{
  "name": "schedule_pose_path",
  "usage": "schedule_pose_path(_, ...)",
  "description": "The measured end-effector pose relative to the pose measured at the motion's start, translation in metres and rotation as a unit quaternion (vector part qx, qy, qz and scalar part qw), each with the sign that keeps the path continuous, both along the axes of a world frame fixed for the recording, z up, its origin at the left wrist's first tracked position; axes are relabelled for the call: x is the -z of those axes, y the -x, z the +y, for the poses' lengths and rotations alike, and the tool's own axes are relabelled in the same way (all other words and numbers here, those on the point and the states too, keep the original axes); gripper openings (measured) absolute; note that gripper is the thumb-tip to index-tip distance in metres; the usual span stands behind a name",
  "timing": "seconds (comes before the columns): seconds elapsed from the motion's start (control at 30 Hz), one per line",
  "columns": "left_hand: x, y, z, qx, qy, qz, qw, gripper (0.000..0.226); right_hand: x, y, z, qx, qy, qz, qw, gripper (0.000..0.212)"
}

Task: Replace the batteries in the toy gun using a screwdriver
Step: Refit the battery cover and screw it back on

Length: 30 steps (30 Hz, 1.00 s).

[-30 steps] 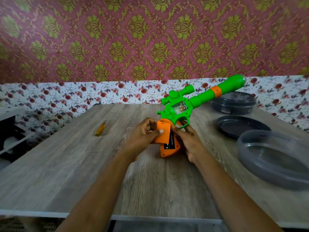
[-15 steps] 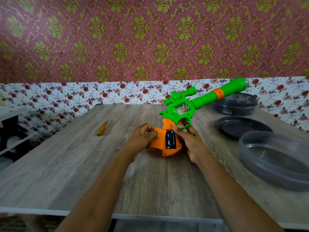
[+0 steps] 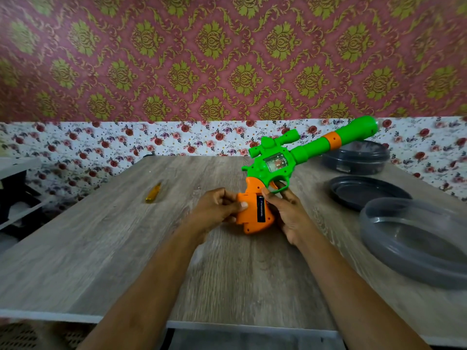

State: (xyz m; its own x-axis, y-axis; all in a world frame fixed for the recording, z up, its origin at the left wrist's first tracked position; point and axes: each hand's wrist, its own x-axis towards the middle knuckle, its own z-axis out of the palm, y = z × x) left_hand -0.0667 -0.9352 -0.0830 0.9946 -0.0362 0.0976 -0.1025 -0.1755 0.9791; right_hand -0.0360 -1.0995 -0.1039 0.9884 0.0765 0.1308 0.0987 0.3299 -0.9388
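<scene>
The toy gun (image 3: 303, 150) is green with an orange grip (image 3: 255, 188); its barrel points up and to the right above the wooden table (image 3: 126, 248). My right hand (image 3: 288, 213) grips the handle just under the trigger guard. My left hand (image 3: 214, 208) pinches the orange battery cover (image 3: 243, 198) against the left side of the grip, thumb on top. A black battery (image 3: 261, 208) shows in the open compartment beside the cover. The yellow screwdriver (image 3: 153, 193) lies on the table to the left, apart from both hands.
On the right of the table stand a dark lidded round container (image 3: 356, 160), a dark flat lid (image 3: 364, 190) and a large grey round bowl (image 3: 414, 263). A white shelf (image 3: 15, 173) stands off the table's left side. The table's front edge (image 3: 227, 324) is near me.
My left hand swung the orange cover off to the left, baring the batteries, then brought it back over part of the compartment. The gun rose slightly.
</scene>
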Motion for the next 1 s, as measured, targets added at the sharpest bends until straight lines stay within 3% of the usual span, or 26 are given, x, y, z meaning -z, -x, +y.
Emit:
schedule_pose_path(0.23,0.0065,-0.0015,-0.0054,0.0,0.038,-0.009,0.999,0.014,-0.0026,0.0013,-0.0006,-0.018,-0.005,0.014,1.0,0.014)
schedule_pose_path(0.7,0.0061,-0.0002,-0.003,0.054,0.093,0.047,0.993,0.031,0.0006,0.0061,0.0025,-0.064,-0.01,-0.027,0.998,0.027)
schedule_pose_path(0.87,0.0047,0.0008,-0.0022,0.048,0.08,0.043,0.995,0.04,-0.0029,0.0083,0.0018,-0.091,0.021,-0.038,0.995,0.051)
schedule_pose_path(1.0,0.0054,-0.0002,-0.0013,0.046,0.044,0.044,0.997,0.039,-0.0005,0.0059,0.0022,-0.053,0.017,-0.022,0.998,0.043)
